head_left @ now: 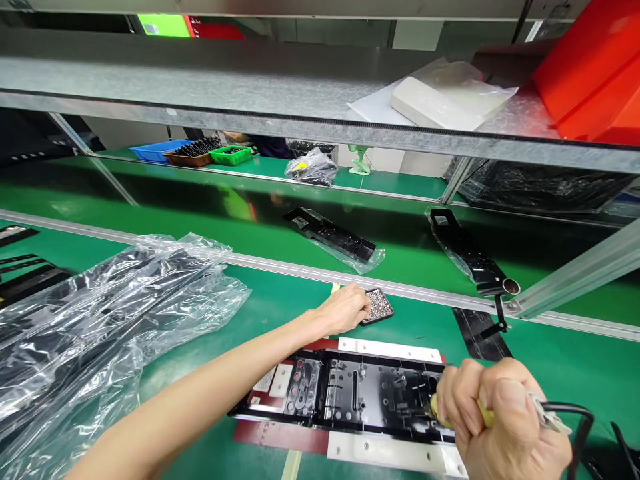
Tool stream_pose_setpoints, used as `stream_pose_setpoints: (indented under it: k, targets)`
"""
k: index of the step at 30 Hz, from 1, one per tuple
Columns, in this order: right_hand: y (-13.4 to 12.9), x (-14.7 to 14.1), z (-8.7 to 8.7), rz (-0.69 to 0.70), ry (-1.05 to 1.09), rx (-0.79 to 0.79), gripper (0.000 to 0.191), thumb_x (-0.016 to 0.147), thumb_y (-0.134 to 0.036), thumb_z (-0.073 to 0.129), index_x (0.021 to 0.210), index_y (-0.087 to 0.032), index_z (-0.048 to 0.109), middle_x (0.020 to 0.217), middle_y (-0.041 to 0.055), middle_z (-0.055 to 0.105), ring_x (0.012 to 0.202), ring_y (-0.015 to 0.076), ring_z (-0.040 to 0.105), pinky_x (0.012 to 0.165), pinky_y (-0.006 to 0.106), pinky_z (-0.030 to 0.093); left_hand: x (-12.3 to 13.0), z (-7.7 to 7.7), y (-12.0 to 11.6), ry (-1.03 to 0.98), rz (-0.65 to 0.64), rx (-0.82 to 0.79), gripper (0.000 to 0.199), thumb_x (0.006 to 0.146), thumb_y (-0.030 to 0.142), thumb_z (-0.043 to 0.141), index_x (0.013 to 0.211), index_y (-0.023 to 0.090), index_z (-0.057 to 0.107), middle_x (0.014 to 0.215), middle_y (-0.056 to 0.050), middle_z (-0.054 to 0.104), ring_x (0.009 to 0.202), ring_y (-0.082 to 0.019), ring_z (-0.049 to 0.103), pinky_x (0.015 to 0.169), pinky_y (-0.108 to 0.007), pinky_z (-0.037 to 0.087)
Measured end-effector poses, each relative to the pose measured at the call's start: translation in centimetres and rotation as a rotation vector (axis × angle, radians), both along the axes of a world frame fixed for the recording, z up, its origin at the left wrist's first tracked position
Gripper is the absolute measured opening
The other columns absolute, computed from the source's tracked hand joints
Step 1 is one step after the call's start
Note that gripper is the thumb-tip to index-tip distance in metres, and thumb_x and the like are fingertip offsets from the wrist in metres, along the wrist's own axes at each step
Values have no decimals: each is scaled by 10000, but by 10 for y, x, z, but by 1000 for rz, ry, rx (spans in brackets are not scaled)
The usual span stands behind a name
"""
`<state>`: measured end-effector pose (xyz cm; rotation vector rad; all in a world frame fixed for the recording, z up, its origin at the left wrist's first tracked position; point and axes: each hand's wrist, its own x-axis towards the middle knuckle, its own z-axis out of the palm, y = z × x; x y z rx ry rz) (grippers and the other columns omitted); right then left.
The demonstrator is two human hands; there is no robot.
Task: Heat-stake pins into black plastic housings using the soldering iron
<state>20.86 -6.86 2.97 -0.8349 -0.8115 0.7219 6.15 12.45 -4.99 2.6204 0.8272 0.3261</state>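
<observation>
My left hand [345,310] reaches to a small black tray [391,313] of tiny silvery metal pieces [377,305]. Its fingers are bunched at the tray's left side, and whatever they pinch is hidden. In my right hand [505,417] is a corded soldering iron [486,413] with a yellow handle, gripped in a fist. The iron points left, over the right end of a long black plastic housing [367,393]; I cannot tell whether its tip touches. The housing lies in a fixture of white blocks [385,450] on a dark red base [280,435].
Clear plastic bags [165,307] with dark parts cover the left bench. Two bagged black parts [335,235] lie behind the metal rail [280,270]. A black arm with a metal ring [510,287] stands at right. Overhead runs a shelf [225,80] with a red bin [595,73].
</observation>
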Motion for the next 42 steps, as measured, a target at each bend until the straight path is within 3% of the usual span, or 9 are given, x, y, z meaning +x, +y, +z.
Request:
stream_pose_setpoints:
  k: [6, 9, 14, 17, 22, 26, 29, 36, 42]
  targets:
    - [-1, 0, -2, 8, 5, -3, 378, 946, -275, 588, 604, -194, 450, 435, -57, 400, 354, 96, 395, 350, 208, 357, 6, -1, -3, 19, 53, -24, 233, 877, 84, 587, 677, 150, 688, 862, -110, 722, 926, -261, 634, 909, -400, 500]
    - [-2, 1, -3, 20, 13, -13, 393, 955, -299, 581, 603, -195, 440, 436, -58, 396, 351, 95, 394, 349, 212, 356, 9, -1, -1, -11, 105, -72, 230, 816, 63, 588, 619, 151, 668, 774, -109, 717, 917, -276, 646, 857, -385, 511]
    - [-2, 1, -2, 15, 6, -2, 386, 951, -277, 583, 602, -197, 438, 444, -58, 403, 352, 95, 398, 346, 210, 349, 1, 9, -1, -129, 212, -242, 178, 825, 122, 572, 737, 143, 726, 757, -65, 743, 785, -208, 694, 716, -291, 517]
    - [-2, 0, -2, 4, 11, -8, 380, 942, -270, 597, 604, -200, 441, 445, -62, 398, 348, 92, 384, 345, 215, 340, -16, 24, -18, -199, 253, -360, 169, 865, 187, 579, 845, 142, 741, 827, -46, 771, 768, -169, 705, 682, -250, 519]
    - [-3, 0, -1, -31, -8, -20, 372, 933, -308, 631, 622, -205, 455, 446, -69, 395, 356, 93, 378, 344, 224, 347, -49, 47, -77, -297, 257, -494, 133, 918, 297, 668, 914, 197, 755, 915, 2, 774, 772, -131, 653, 674, -235, 492]
    - [-3, -2, 1, -59, -19, -25, 382, 931, -321, 659, 628, -203, 460, 448, -76, 391, 357, 83, 370, 347, 213, 341, -64, 43, -116, -328, 126, -444, 108, 959, 252, 679, 970, 219, 781, 921, -14, 768, 873, -169, 643, 788, -293, 512]
    - [-2, -2, 1, -73, -26, -23, 367, 925, -323, 672, 641, -207, 469, 449, -78, 395, 358, 84, 364, 345, 216, 340, -65, 31, -127, -292, -32, -321, 147, 1013, 224, 611, 992, 195, 754, 920, -30, 758, 926, -186, 623, 888, -334, 505]
    - [-2, -2, 0, -67, -40, -21, 362, 932, -322, 661, 648, -209, 468, 454, -78, 398, 360, 86, 367, 345, 224, 350, -58, 18, -124, -215, -196, -151, 212, 1045, 178, 519, 953, 170, 710, 937, -50, 720, 899, -188, 571, 853, -318, 486]
    - [-3, 0, -1, -58, -40, -13, 341, 935, -302, 652, 654, -209, 482, 458, -79, 388, 363, 84, 367, 347, 222, 359, -57, 18, -118, -180, -268, -157, 231, 1045, 170, 508, 944, 171, 716, 940, -62, 725, 888, -188, 571, 806, -310, 490]
